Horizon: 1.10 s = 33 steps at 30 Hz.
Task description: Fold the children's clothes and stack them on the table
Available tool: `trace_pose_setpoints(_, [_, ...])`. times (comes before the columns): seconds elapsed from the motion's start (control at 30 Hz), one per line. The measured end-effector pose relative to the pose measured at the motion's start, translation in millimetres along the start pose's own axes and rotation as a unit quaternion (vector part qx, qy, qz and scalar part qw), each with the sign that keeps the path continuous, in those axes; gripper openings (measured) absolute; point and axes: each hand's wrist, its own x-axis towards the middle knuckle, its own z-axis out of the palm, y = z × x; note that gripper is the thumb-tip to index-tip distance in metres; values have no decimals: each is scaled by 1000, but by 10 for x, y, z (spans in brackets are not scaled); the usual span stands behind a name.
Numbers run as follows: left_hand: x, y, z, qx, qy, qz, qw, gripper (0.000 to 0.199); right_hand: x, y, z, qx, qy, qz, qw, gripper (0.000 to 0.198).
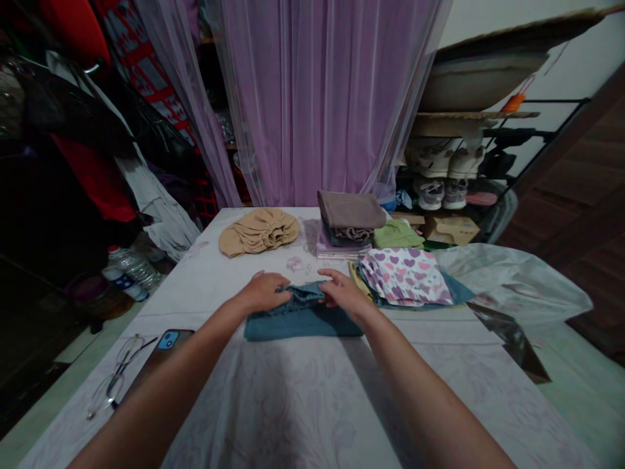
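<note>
A folded teal-blue garment (pixel 303 323) lies on the table in front of me, its gathered elastic edge uppermost along the far side. My left hand (pixel 266 291) grips the left end of that gathered edge, thumb and fingers closing on the cloth. At the other end, my right hand (pixel 342 293) has its thumb and lower fingers on the cloth, with the index finger lifted and bent. The cloth between the two hands sags into a small opening. Some of the right fingertips are hidden by the fabric.
A bunched tan garment (pixel 261 231) lies at the back left of the table (pixel 293 404). A folded stack with a brown cloth (pixel 351 210) on top, a green cloth (pixel 398 234) and a heart-print cloth (pixel 407 275) sit right. Glasses (pixel 114 378) and a phone (pixel 163 352) lie left.
</note>
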Motion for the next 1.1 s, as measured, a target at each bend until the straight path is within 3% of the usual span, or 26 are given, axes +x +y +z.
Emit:
trace_pose_setpoints(0.1, [404,-154,-237,-50,5,-55,997,36,338,-169,-28,37,57,-3,998,42])
trace_pose_setpoints(0.23, [597,-390,-120,-104,141,-136,975,50,592,-98,-187,-27,160,-42,986,44])
trace_pose_setpoints(0.4, [212,-591,324,-107,150,-229,956,61,250,398,-392,-250,154,-86,952,35])
trace_pose_setpoints(0.57, [-183,-591,386,-66,94,-255,960,53,-223,802,-353,-362,182,-88,910,45])
trace_pose_setpoints(0.73, [-355,-563,329,-76,37,-252,964,40,-361,782,-315,-399,180,-35,898,50])
trace_pose_setpoints(0.93, [-545,-588,434,-166,55,-262,949,35,-409,660,-257,-445,202,-87,868,45])
trace_pose_setpoints(1.1, [-596,-570,529,-250,89,-290,919,33,-389,622,-302,-446,171,42,878,44])
